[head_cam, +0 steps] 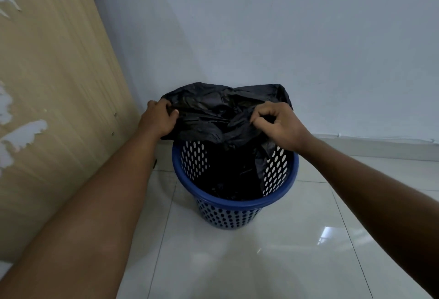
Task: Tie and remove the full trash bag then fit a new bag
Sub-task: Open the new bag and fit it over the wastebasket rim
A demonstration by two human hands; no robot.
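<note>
Both arms outstretched. Bag [213, 108] rim pinched by left hand [158, 118] and right hand [276, 124], mouth spread sideways over bin [234, 200].

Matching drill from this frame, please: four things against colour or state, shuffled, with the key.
1. trash bag
2. bin
3. left hand
4. wooden panel

a. blue, perforated
b. peeling, at the far left
c. black, crumpled
d. grips the bag's edge

Pairs: 1-c, 2-a, 3-d, 4-b
</note>
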